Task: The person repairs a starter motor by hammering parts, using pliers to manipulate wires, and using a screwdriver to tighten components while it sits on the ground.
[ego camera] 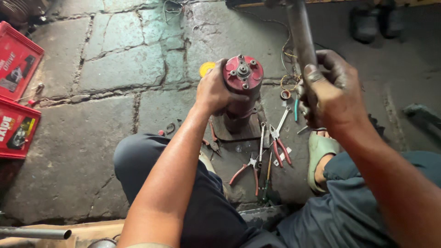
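Observation:
My left hand grips the side of a red cylindrical motor housing that stands upright on a dark block on the stone floor. Its top end shows a hub with bolts. My right hand, dark with grease, is closed around a grey metal pipe held up to the right of the housing. The pipe runs up toward the top of the view. My knees frame the work from below.
Red-handled pliers, a second pair of pliers, a spanner and a screwdriver lie in front of the block. A yellow disc sits behind the housing. Red boxes stand at the left; shoes are at top right.

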